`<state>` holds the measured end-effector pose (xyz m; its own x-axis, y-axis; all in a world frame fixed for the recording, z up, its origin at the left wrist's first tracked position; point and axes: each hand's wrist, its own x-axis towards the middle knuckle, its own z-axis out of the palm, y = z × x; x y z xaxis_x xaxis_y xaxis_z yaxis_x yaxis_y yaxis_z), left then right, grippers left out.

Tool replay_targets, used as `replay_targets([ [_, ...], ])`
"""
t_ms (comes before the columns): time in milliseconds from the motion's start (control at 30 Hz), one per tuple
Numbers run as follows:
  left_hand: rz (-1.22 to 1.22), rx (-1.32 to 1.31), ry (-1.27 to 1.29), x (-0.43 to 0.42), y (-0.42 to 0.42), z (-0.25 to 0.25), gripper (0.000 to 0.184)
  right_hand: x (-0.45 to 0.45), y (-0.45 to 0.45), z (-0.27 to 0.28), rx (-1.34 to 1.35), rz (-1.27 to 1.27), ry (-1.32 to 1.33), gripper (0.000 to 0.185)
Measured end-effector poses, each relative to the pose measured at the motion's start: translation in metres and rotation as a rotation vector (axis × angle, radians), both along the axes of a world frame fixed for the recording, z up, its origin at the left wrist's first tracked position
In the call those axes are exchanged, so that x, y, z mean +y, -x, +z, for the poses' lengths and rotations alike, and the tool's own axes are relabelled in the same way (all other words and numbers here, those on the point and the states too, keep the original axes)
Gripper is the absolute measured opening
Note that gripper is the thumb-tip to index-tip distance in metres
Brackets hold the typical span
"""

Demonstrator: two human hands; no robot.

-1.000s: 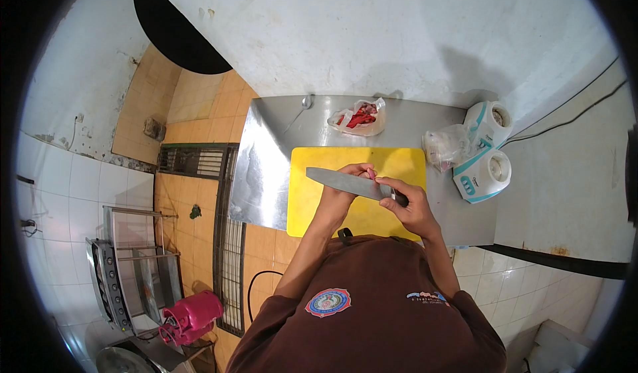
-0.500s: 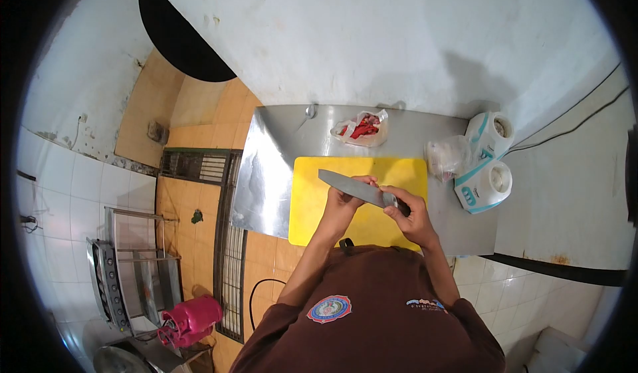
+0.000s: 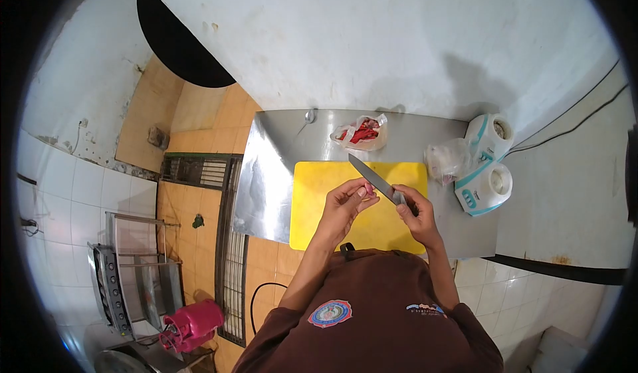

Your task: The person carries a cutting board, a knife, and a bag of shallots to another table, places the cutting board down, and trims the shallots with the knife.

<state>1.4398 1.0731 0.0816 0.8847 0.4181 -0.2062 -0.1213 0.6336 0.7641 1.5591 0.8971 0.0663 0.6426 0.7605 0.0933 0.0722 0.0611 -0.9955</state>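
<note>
Above the yellow cutting board (image 3: 312, 223), my left hand (image 3: 342, 210) pinches a small pinkish-purple piece (image 3: 369, 189) that looks like a shallot. My right hand (image 3: 419, 217) is closed round the handle of a knife (image 3: 373, 178). The blade points up and to the left, just right of the small piece, and its tip reaches the board's far edge. Behind the board lies an open plastic bag of red chillies (image 3: 363, 133).
The steel table (image 3: 266, 193) holds a spoon (image 3: 309, 116) at the back left. A clear plastic bag (image 3: 446, 161) and two white-and-teal appliance bases (image 3: 483, 188) stand on the right. A pink gas cylinder (image 3: 199, 324) is at lower left.
The knife has swung from lying across my left fingers to a steeper angle, tip upward. My left hand has turned, so the small piece shows more. The view has shifted slightly.
</note>
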Motion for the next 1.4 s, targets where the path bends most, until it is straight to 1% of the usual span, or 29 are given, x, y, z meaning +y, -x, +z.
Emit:
replay_targets([
  [100,-0.009,0.004,0.024,0.006,0.002,-0.012,0.023,-0.002,0.0,-0.004,0.002,0.03,0.06,0.041],
  [167,0.04,0.038,0.068,0.008,-0.001,-0.026,0.025,-0.003,0.002,-0.011,0.015,0.041,0.083,0.04],
  [267,0.141,0.094,0.093,0.014,0.005,-0.046,0.027,0.002,-0.002,-0.018,0.127,0.074,0.177,0.038],
  [367,0.219,0.182,0.084,0.018,0.014,-0.057,0.029,0.002,-0.007,-0.054,-0.051,0.087,0.357,0.041],
  [467,0.253,0.274,0.036,0.025,0.032,-0.069,0.03,-0.004,-0.007,-0.08,-0.226,0.106,0.593,0.05],
  [567,0.266,0.363,-0.007,0.021,0.047,-0.076,0.029,-0.002,-0.008,-0.064,-0.263,0.173,0.825,0.059],
  [667,0.25,0.408,0.029,0.016,0.056,-0.089,0.026,-0.002,-0.008,-0.089,-0.351,0.185,0.809,0.062],
  [767,0.201,0.467,-0.008,0.011,0.055,-0.089,0.03,0.001,-0.006,-0.099,-0.415,0.236,0.9,0.063],
  [867,0.172,0.482,-0.096,0.01,0.052,-0.085,0.03,0.004,-0.003,-0.091,-0.521,0.342,1.019,0.067],
  [967,0.145,0.497,-0.177,0.013,0.048,-0.087,0.029,0.003,0.001,-0.09,-0.597,0.371,1.041,0.07],
  [1067,0.132,0.477,-0.234,0.013,0.045,-0.085,0.028,0.0,0.003,-0.091,-0.622,0.381,1.057,0.069],
  [1167,0.149,0.408,-0.187,0.014,0.046,-0.091,0.03,-0.005,0.003,-0.092,-0.659,0.403,1.068,0.063],
  [1267,0.189,0.317,-0.136,0.014,0.044,-0.086,0.029,-0.007,-0.01,-0.069,-0.59,0.477,1.051,0.057],
  [1367,0.161,0.278,-0.191,0.014,0.044,-0.069,0.026,-0.015,-0.004,-0.066,-0.427,0.203,0.912,0.053],
  [1400,0.141,0.267,-0.173,0.013,0.044,-0.062,0.025,-0.015,-0.001,-0.064,-0.34,0.168,0.872,0.052],
])
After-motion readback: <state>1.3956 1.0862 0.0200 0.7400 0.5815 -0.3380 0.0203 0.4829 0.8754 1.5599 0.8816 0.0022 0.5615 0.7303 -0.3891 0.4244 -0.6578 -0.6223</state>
